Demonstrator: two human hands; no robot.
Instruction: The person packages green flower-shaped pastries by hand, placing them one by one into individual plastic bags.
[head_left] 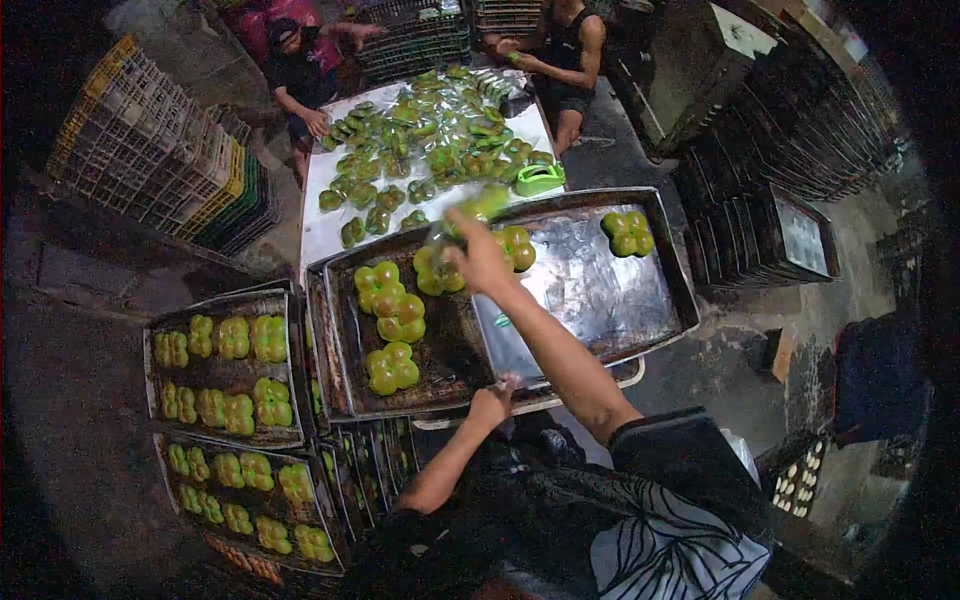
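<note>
Two bare hands: right hand (478, 258), blurred above dark tray (445, 350), beside green bun (487, 203), finger opening and grip indeterminable; left hand (488, 408), fingers curled by clear bag (512, 347), hold uncertain. Apparent step: bun transfer; any release onto the white surface (316, 238) calls for spread fingers

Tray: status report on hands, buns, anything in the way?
Left hand at plastic. Right hand over tray, by blurred green bun; grip unclear. Right forearm crosses above plastic.
</note>
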